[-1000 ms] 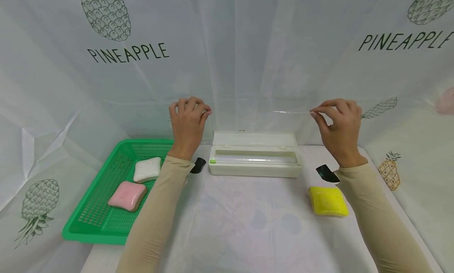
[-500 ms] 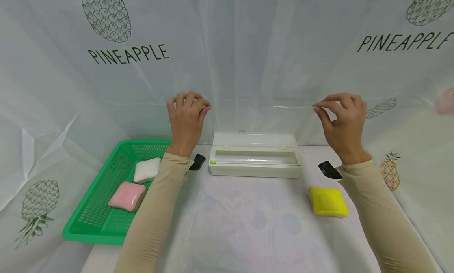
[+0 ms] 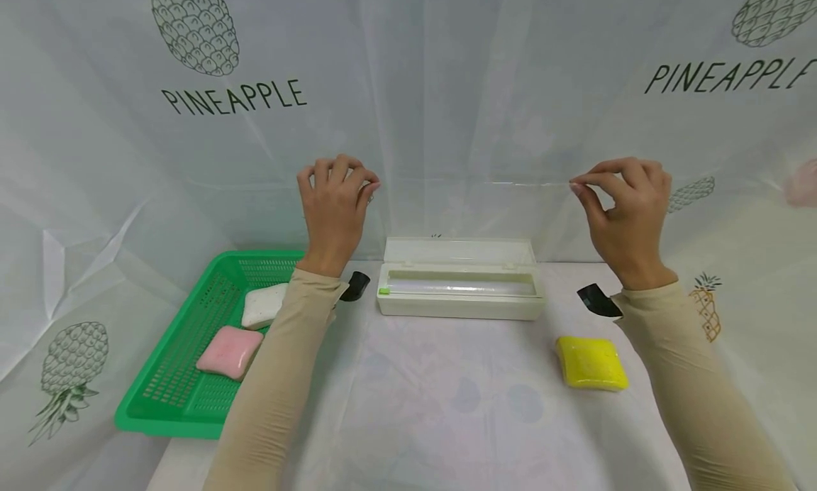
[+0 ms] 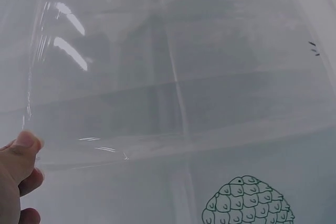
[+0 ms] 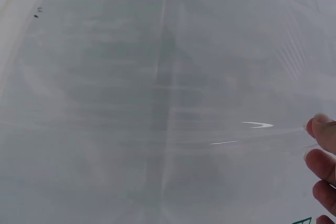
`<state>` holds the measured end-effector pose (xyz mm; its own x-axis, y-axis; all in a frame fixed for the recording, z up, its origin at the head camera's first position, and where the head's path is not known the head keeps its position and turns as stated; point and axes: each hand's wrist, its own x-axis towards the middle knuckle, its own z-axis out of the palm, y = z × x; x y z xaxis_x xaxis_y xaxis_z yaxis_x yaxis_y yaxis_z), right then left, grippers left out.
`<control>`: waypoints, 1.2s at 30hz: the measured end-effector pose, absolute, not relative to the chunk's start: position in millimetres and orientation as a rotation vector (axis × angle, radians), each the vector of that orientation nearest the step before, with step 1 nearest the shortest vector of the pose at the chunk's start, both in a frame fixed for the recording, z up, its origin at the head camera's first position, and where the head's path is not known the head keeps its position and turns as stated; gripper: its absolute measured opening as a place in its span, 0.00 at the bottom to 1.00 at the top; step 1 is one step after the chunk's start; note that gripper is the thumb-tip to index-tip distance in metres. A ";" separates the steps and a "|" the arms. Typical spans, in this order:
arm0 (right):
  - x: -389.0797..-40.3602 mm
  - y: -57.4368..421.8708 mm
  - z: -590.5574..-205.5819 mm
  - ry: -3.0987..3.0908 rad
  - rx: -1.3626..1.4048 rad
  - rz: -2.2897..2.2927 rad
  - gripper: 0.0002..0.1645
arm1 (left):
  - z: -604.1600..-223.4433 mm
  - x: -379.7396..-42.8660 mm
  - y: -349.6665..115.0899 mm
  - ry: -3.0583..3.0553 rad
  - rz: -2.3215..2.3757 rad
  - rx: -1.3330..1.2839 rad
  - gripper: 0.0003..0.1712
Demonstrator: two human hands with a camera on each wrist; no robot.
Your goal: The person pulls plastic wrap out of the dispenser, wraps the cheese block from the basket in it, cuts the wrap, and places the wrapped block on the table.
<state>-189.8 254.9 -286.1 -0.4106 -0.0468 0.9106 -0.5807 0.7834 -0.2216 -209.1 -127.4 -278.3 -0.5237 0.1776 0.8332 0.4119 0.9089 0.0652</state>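
A sheet of clear plastic wrap [image 4: 105, 103] is stretched between both raised hands, nearly invisible but for bright glints. My left hand [image 3: 333, 207] pinches one corner between thumb and fingers. The opposite corner is pinched by my right hand [image 3: 628, 218], at about the same height. Below and between them stands a white wrap dispenser box [image 3: 459, 306], lid up, with a roll of wrap [image 3: 459, 287] inside. A yellow soap-like bar [image 3: 592, 363] lies on the table near the right forearm. In the right wrist view, the wrap [image 5: 210, 119] spreads away from the fingertips.
Partly behind the left forearm, a green basket [image 3: 153, 377] holds a pink bar [image 3: 230, 350] and a white bar [image 3: 263, 306]. A pale cloth covers the table [image 3: 447, 399]. A pineapple-printed curtain [image 3: 447, 86] hangs close behind the hands.
Both hands have risen steadily, still pinching the wrap. The right hand has also shifted to the right, so the gap between the hands is wider. Box, basket and bars have not moved.
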 end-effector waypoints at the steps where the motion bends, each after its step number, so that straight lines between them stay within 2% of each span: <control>1: -189.7 255.1 -284.8 -1.923 0.474 0.635 0.08 | -277.1 -209.0 -127.4 -2.127 -0.314 -0.420 0.13; 11: -190.8 255.8 -273.6 -1.904 0.453 0.630 0.08 | -265.0 -209.9 -125.9 -2.102 -0.331 -0.427 0.10; 21: -190.4 254.3 -266.1 -1.898 0.438 0.637 0.10 | -257.5 -208.7 -126.9 -2.081 -0.326 -0.428 0.16; 36: -188.1 253.2 -256.9 -1.881 0.436 0.634 0.13 | -248.0 -206.1 -127.9 -2.062 -0.362 -0.430 0.15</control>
